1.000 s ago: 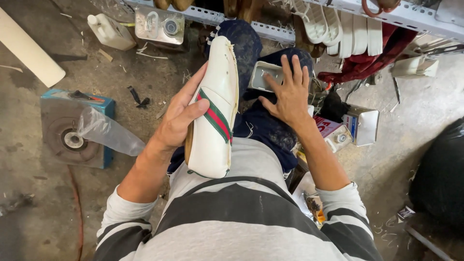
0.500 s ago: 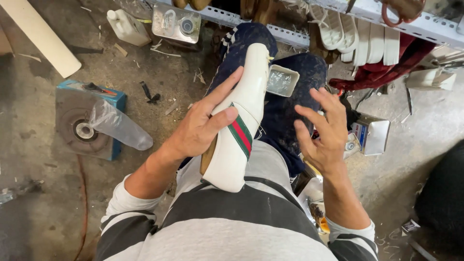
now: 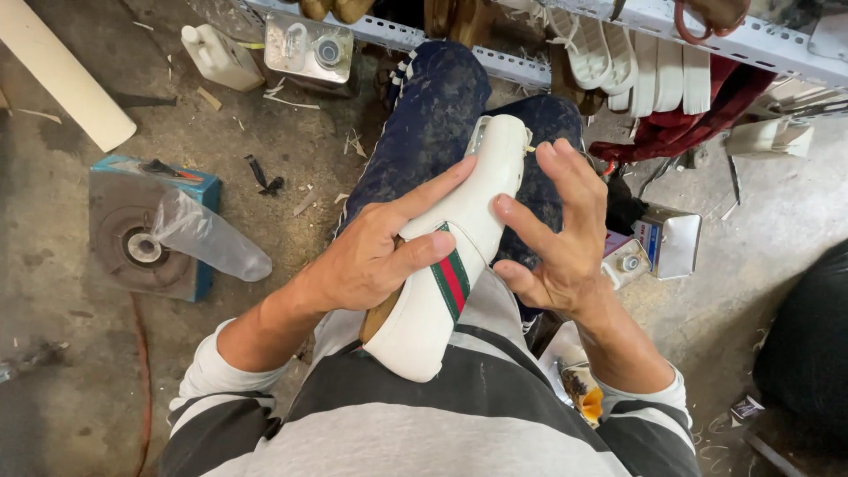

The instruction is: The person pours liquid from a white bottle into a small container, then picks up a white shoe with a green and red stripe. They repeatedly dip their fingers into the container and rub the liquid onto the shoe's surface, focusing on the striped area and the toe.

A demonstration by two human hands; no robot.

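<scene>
White leather sneaker with a green-and-red side stripe [image 3: 450, 265] lies tilted across the person's lap. The left hand [image 3: 371, 261] has its fingers [image 3: 433, 190] clenched around the sneaker's middle; the right hand [image 3: 556, 238] hovers just beside it, fingers released and spread.

A grey concrete floor [image 3: 79, 380], stained and strewn with scraps, carries everything. At the far left lies a white tube [image 3: 62, 75]. Near it sits a blue-edged box [image 3: 146, 234] with a clear plastic bag [image 3: 208, 243] lying across it. Farther off stand a white plastic jug [image 3: 219, 57] and a metal can [image 3: 307, 51]. To the right sits another metal can [image 3: 669, 240], with a dark bag [image 3: 808, 353] beyond.
</scene>
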